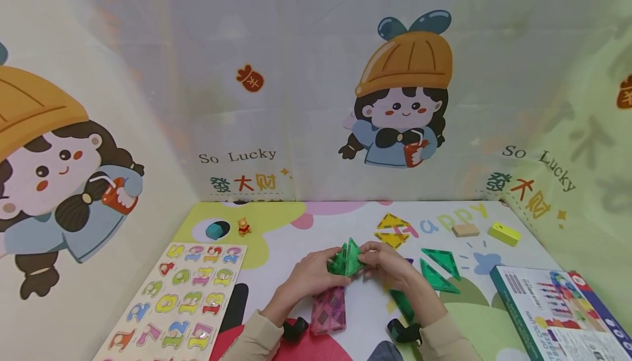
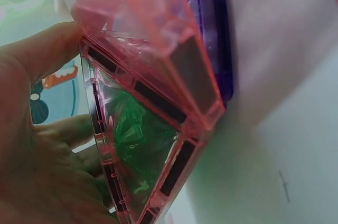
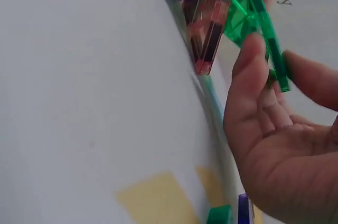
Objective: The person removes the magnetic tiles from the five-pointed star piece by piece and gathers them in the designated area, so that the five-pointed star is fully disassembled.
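My left hand [image 1: 316,270] grips a built piece of magnetic tiles, fingers and thumb around its upper end. Pink tiles [image 1: 328,312] make up its near part; a pink triangle frame [image 2: 142,89] shows close up in the left wrist view, green showing through it. Beside the pink lies a purple tile [image 2: 216,39]. With my right hand [image 1: 387,262], I pinch a green triangular magnetic tile [image 1: 353,259] between thumb and fingers. That tile's edge [image 3: 272,42] stands against the green part of the build.
Loose green triangle tiles [image 1: 439,278] and yellow triangle tiles [image 1: 392,231] lie to the right. A number puzzle board [image 1: 165,300] is at left, a picture box [image 1: 563,311] at right. Small blocks [image 1: 504,233] and a bear figure [image 1: 244,227] stand farther back.
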Available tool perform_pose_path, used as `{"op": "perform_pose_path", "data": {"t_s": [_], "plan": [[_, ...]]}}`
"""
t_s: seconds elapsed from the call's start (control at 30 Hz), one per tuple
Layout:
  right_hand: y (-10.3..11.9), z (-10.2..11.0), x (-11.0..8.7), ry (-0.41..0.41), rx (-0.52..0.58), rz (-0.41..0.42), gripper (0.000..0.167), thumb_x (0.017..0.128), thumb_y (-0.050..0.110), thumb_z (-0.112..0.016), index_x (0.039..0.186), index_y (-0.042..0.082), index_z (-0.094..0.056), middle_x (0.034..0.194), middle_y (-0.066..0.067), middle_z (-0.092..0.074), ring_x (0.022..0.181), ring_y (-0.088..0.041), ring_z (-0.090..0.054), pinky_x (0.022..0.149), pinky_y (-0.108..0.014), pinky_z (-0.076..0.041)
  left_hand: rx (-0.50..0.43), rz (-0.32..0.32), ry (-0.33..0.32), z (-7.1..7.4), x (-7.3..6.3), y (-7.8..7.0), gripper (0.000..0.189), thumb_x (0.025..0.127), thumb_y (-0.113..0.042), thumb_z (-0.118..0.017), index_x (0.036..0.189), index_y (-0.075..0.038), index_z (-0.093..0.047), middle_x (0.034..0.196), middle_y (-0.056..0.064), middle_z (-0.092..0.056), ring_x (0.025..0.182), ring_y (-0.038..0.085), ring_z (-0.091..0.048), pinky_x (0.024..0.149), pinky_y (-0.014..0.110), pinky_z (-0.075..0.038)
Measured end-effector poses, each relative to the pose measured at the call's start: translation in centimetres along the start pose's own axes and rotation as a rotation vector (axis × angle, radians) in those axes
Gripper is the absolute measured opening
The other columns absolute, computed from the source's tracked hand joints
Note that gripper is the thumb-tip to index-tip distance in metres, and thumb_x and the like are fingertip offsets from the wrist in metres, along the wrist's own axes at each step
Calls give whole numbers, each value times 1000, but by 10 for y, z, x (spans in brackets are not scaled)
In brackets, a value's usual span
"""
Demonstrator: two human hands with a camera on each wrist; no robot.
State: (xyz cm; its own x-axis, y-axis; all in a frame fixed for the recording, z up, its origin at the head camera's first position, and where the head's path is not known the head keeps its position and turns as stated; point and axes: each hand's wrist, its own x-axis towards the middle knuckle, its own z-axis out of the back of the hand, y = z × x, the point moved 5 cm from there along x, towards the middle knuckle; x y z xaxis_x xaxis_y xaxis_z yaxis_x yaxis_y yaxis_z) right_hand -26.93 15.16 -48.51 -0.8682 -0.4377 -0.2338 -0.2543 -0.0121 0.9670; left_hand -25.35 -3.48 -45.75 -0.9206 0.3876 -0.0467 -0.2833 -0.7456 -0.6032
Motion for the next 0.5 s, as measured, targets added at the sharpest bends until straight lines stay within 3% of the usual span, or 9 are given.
{"op": "perform_pose_path", "data": {"t_s": [0.13,0.27,0.4,0.5], "plan": [[6,-3,-1,48,74,16,18,100,9,-52,116,2,-47,89,0,-73,75,-10,-70,72,-24,-58,-9,-6,-3,0,1,1,75,76,-55,-77,142,-24,-55,128,3,-67,110,20,-63,85,47,-52],[19,3,-1,-114,76,57,31,99,11,-57,127,-1,-49,100,0,-70,77,-12,-67,76,-25,-58,-15,6,1,-1,3,3,76,76,-55,-76,142,-25,-54,126,1,-68,108,17,-62,84,45,-52],[36,17,5,-302,-79,79,39,98,15,-60,133,1,-56,109,-3,-60,85,-15,-60,78,-27,-55,-16,22,18,-2,3,4,76,76,-55,-76,143,-26,-54,130,2,-66,109,18,-61,85,46,-51],[47,28,18,-367,-249,99,35,96,15,-62,129,2,-61,100,-5,-57,83,-16,-54,75,-27,-52,-27,29,32,-4,3,4,76,76,-55,-76,143,-26,-54,131,2,-65,109,18,-60,85,47,-51]]}}
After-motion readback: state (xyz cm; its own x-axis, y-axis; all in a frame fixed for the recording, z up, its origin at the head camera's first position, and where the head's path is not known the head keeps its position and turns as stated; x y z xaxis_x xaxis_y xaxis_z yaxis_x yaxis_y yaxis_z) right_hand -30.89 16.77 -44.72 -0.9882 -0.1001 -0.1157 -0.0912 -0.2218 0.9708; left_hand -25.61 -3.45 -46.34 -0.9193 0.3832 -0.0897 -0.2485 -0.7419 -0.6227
